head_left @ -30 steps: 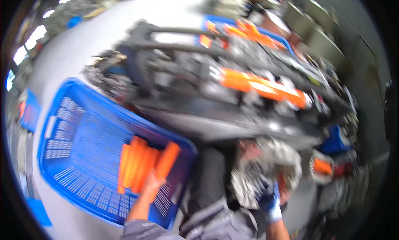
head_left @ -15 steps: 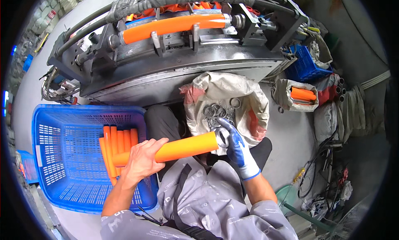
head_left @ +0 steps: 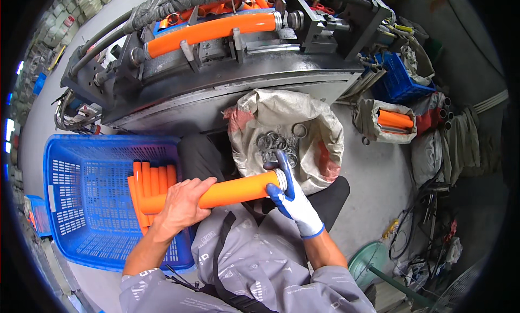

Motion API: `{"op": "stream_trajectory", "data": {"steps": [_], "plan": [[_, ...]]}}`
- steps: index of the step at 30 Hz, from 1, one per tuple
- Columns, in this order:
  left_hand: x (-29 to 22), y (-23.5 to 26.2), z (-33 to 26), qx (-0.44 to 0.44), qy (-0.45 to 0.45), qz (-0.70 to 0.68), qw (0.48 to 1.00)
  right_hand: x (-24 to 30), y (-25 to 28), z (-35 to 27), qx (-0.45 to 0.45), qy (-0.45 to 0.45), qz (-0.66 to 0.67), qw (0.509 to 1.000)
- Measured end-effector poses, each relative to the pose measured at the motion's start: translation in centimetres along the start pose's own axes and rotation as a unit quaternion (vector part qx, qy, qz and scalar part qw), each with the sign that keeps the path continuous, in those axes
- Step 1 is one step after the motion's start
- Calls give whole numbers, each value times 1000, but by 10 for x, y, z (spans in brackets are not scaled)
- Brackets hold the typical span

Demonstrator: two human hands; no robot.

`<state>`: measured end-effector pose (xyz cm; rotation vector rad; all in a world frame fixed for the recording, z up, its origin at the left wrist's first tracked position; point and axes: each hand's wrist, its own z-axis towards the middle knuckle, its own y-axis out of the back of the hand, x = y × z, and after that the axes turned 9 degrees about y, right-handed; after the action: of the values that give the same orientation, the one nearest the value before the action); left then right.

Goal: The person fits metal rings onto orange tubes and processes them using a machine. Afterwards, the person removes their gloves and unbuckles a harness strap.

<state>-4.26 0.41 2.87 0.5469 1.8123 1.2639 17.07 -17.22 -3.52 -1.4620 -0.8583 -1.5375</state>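
Note:
My left hand [head_left: 187,203], bare, is wrapped around the orange tube [head_left: 235,192] near its left end. The tube lies slantwise above my lap, its right end a little higher. A ribbed silver metal ring [head_left: 280,179] sits at that right end. My right hand [head_left: 290,194], in a white glove with blue-coated fingers, holds the ring at the tube's end, thumb below and fingers along the far side. Just beyond is an open woven sack [head_left: 319,110] with many loose metal rings [head_left: 277,143]. The blue basket [head_left: 81,253] at my left contains several orange tubes [head_left: 154,177].
Ahead stands a machine bench [head_left: 227,77] with another orange tube [head_left: 214,34] resting on its supports between two end heads. To the right are a blue crate [head_left: 401,82], a sack [head_left: 374,115] with orange pieces, and a green round fan base [head_left: 368,261]. Cables lie nearby.
My right hand has brought the ring against the tube's right end; before, it was tilted and slightly off it. My left hand keeps its grip. The view has shifted a little.

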Motion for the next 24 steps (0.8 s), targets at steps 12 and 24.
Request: {"op": "stream_trajectory", "data": {"steps": [12, 24], "plan": [[-4, -18, 9, -8, 17, 2, 1000, -24, 5, 7, -38, 3, -98, 994], [37, 39, 0, -108, 170, -579, 790, -176, 124, 120, -100, -129, -553, 817]]}}
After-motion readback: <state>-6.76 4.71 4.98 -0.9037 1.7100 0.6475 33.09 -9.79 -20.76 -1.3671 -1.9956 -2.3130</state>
